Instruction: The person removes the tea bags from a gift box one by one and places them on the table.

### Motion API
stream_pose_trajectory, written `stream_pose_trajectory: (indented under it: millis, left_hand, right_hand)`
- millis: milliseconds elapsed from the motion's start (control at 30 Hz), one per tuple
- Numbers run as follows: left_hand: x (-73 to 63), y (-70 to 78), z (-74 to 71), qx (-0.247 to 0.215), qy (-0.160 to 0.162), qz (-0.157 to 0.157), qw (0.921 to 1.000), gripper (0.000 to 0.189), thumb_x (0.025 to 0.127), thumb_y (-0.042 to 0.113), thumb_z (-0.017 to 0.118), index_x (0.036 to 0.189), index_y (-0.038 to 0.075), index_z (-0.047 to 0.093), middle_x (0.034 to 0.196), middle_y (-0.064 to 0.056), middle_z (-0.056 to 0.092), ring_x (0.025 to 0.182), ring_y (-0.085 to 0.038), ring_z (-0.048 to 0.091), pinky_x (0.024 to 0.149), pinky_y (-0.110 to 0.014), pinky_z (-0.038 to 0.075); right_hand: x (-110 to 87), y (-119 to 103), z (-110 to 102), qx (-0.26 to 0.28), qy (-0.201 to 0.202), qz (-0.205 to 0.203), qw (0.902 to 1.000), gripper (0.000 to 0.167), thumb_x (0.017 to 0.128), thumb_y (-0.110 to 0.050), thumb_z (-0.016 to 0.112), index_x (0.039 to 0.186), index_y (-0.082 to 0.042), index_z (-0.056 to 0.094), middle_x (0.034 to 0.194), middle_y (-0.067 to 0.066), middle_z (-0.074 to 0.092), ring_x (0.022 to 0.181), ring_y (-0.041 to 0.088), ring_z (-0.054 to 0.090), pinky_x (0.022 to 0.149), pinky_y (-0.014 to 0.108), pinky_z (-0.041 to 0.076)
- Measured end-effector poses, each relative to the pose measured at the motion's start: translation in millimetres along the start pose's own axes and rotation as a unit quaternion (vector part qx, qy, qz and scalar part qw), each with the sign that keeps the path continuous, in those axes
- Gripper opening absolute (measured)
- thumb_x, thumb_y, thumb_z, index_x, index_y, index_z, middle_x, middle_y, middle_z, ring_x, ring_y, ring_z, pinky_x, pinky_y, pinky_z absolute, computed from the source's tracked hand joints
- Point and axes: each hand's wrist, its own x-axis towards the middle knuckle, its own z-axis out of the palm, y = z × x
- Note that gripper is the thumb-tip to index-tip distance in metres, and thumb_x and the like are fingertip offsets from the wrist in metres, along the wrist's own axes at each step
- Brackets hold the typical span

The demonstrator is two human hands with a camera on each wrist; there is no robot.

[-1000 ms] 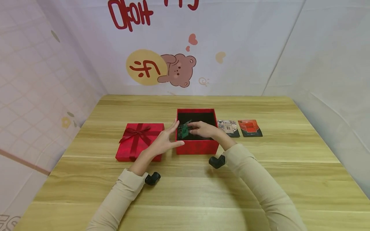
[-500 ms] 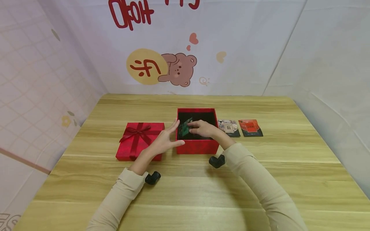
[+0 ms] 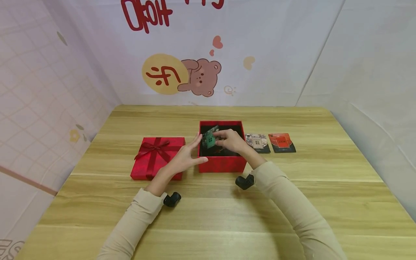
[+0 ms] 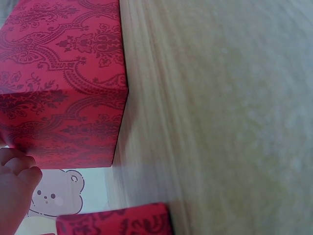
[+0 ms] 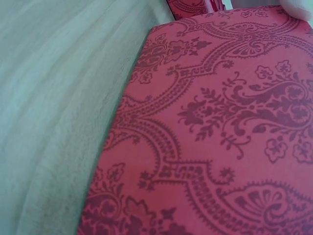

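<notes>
In the head view my right hand (image 3: 230,141) reaches into the red gift box (image 3: 222,164) and pinches a flat, square green-and-black packet (image 3: 210,138). The packet leans up at a tilt near the left inner wall. My left hand (image 3: 182,159) rests against the box's left side, index finger extended at the rim and thumb stretched toward the front wall. In the left wrist view, that hand's fingers (image 4: 18,169) lie against the patterned box (image 4: 63,117). The right wrist view is mostly filled by the box's outer wall (image 5: 220,122).
The red lid (image 3: 155,162) with its ribbon bow lies left of the box, partly under the left forearm. Two similar packets, one pale grey (image 3: 258,143) and one orange-red (image 3: 281,142), lie on the wooden table (image 3: 208,216) to the right. A printed cloth (image 3: 269,47) hangs behind.
My right hand has risen slightly inside the box, and the green packet has come up with it, tilting further toward the back. My left hand has stayed in place.
</notes>
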Motion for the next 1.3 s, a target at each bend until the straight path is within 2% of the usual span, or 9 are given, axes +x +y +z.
stream_pose_trajectory:
  millis: [300, 533, 733, 833, 967, 1133, 1233, 1300]
  left_hand:
    - [0.5, -0.4, -0.3, 0.001, 0.001, -0.004, 1.0, 0.085, 0.083, 0.032, 0.066, 0.146, 0.006, 0.015, 0.152, -0.01, 0.008, 0.137, -0.03, 0.018, 0.105, -0.05, 0.026]
    - [0.6, -1.3, -1.3, -0.005, 0.003, -0.002, 1.0, 0.085, 0.083, 0.032, 0.066, 0.146, 0.007, 0.015, 0.153, -0.008, 0.007, 0.136, -0.03, 0.02, 0.105, -0.05, 0.025]
    - [0.1, -0.5, -0.5, -0.013, -0.001, -0.005, 0.9999, 0.086, 0.083, 0.032, 0.067, 0.146, 0.008, 0.014, 0.153, -0.006, 0.004, 0.136, -0.027, 0.02, 0.106, -0.048, 0.025]
    - [-0.6, -0.9, -0.3, -0.012, -0.002, -0.008, 0.9999, 0.086, 0.083, 0.032, 0.067, 0.146, 0.007, 0.014, 0.153, -0.006, 0.004, 0.137, -0.028, 0.018, 0.105, -0.049, 0.025]
    - [-1.1, -1.5, 0.6, -0.008, 0.0, -0.011, 0.9999, 0.088, 0.082, 0.034, 0.067, 0.147, 0.008, 0.014, 0.153, -0.007, 0.004, 0.137, -0.029, 0.017, 0.105, -0.05, 0.025]
    - [-1.5, -2.5, 1.7, -0.003, 0.004, -0.005, 1.0, 0.088, 0.083, 0.034, 0.067, 0.147, 0.007, 0.013, 0.153, -0.009, 0.004, 0.136, -0.03, 0.02, 0.104, -0.05, 0.026]
    - [-1.4, -2.3, 2.2, -0.002, 0.005, 0.0, 1.0, 0.087, 0.083, 0.034, 0.067, 0.146, 0.006, 0.014, 0.153, -0.009, 0.004, 0.136, -0.031, 0.019, 0.104, -0.05, 0.026]
    - [-1.0, -2.4, 2.5, -0.003, 0.004, 0.002, 1.0, 0.088, 0.082, 0.035, 0.067, 0.146, 0.006, 0.013, 0.153, -0.009, 0.004, 0.137, -0.031, 0.018, 0.104, -0.05, 0.026]
  right_hand:
    - [-1.3, -0.8, -1.5, 0.035, 0.024, 0.013, 0.999, 0.038, 0.087, -0.007, 0.06, 0.125, -0.004, 0.056, 0.118, 0.019, 0.059, 0.079, 0.029, 0.064, 0.072, 0.039, 0.052]
    - [-3.7, -4.2, -4.9, 0.044, 0.036, 0.021, 0.9982, 0.04, 0.088, -0.011, 0.06, 0.127, -0.008, 0.055, 0.127, 0.015, 0.054, 0.079, 0.036, 0.062, 0.076, 0.042, 0.05]
    - [-9.1, -4.2, -8.8, 0.049, 0.044, 0.016, 0.9977, 0.04, 0.088, -0.012, 0.06, 0.127, -0.009, 0.055, 0.13, 0.014, 0.051, 0.081, 0.03, 0.062, 0.079, 0.039, 0.049]
    - [-12.2, -4.7, -12.5, 0.056, 0.05, 0.01, 0.9971, 0.04, 0.088, -0.01, 0.059, 0.128, -0.008, 0.054, 0.132, 0.014, 0.05, 0.095, 0.029, 0.059, 0.078, 0.038, 0.05]
    - [-16.7, -4.9, -18.5, 0.077, 0.053, 0.002, 0.9956, 0.041, 0.088, -0.008, 0.058, 0.129, -0.006, 0.053, 0.134, 0.014, 0.047, 0.113, 0.031, 0.05, 0.079, 0.044, 0.049]
    - [-22.5, -2.1, -28.1, 0.071, 0.055, -0.011, 0.9959, 0.041, 0.089, -0.009, 0.057, 0.13, -0.006, 0.052, 0.135, 0.014, 0.047, 0.12, 0.03, 0.045, 0.079, 0.042, 0.049]
    - [-27.0, 1.1, -35.0, 0.073, 0.058, -0.014, 0.9955, 0.041, 0.09, -0.009, 0.056, 0.13, -0.006, 0.051, 0.135, 0.013, 0.046, 0.114, 0.029, 0.048, 0.078, 0.041, 0.049]
    - [-30.4, 3.9, -39.5, 0.082, 0.057, -0.016, 0.9949, 0.042, 0.09, -0.008, 0.056, 0.131, -0.005, 0.05, 0.133, 0.015, 0.048, 0.099, 0.025, 0.053, 0.074, 0.039, 0.048]
